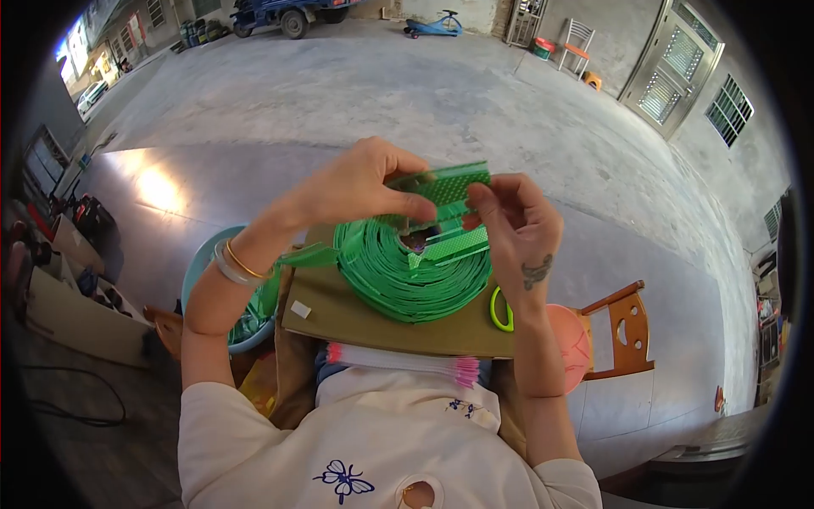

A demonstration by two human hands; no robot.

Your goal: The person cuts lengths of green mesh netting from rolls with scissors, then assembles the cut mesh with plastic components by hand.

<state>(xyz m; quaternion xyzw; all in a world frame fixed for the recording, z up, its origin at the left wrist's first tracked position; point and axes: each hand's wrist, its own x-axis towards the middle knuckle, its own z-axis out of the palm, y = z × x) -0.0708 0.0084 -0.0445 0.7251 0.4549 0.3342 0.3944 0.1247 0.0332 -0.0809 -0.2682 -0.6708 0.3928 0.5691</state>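
Observation:
Between my two hands a green dotted strip (458, 181) is stretched above a large coil of green strip (415, 293). My left hand (394, 185) pinches the strip's left part between thumb and fingers. At its right end, my right hand (509, 204) holds the strip with thumb and fingertips. The coil lies flat on a brown board (365, 327), and a further dotted piece (458, 244) crosses the coil's top. Yellow-green scissor handles (501, 310) show beside my right wrist. A bundle of thin white sticks with pink ends (407, 362) lies across my lap.
At the left of the board is a blue basin (195, 267) with green material inside. A pink round container (568, 348) and a small wooden chair (627, 331) stand at the right. Boxes (85, 310) are at the far left.

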